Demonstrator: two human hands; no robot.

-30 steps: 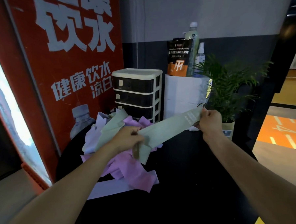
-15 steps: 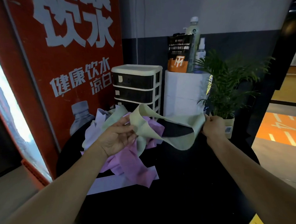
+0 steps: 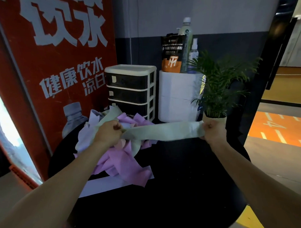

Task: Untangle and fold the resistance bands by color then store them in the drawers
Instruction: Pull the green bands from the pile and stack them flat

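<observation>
Above a round black desk (image 3: 167,191), two hands stretch one pale green resistance band (image 3: 164,131) flat between them: the left hand (image 3: 109,133) pinches one end over a tangled pile of pink, lavender and green bands (image 3: 120,159), the right hand (image 3: 213,131) pinches the other end beside one potted palm (image 3: 218,86). Behind the pile stands one drawer unit (image 3: 131,90) showing four dark drawers, all closed. One white cylinder (image 3: 178,98) carries one black-and-orange pouch (image 3: 172,55), one tall bottle (image 3: 185,37) and one spray bottle (image 3: 193,49).
</observation>
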